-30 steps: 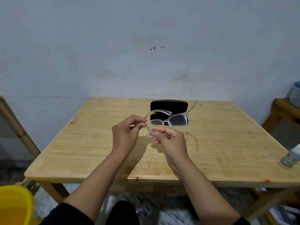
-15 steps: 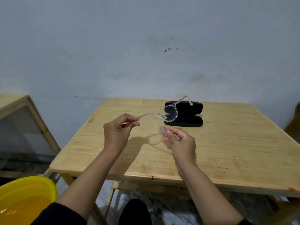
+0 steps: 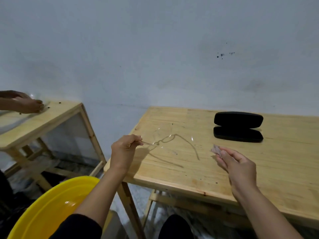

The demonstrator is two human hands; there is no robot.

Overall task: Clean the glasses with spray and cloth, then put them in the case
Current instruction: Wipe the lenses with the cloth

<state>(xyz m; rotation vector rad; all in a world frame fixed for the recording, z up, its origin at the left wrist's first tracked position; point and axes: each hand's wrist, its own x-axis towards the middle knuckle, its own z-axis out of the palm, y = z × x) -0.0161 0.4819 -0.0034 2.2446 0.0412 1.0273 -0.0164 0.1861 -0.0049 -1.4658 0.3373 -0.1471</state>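
My left hand (image 3: 124, 149) pinches one temple arm of the clear-framed glasses (image 3: 165, 140), which hang blurred just above the wooden table (image 3: 276, 169) near its left end. My right hand (image 3: 236, 163) is apart from the glasses, to their right, with a small pale cloth (image 3: 215, 150) held at its fingertips. The black glasses case (image 3: 238, 126) lies open on the far part of the table, beyond my right hand. No spray bottle is in view.
A yellow plastic basin (image 3: 51, 209) sits low at the left by my left forearm. A second wooden table (image 3: 39, 121) stands to the left, where another person's hand (image 3: 27, 104) rests on it. A pale wall runs behind both tables.
The view has swung left. My right hand has drawn away to the right from the glasses with the cloth. My left hand still holds the temple arm and the glasses have dropped lower.
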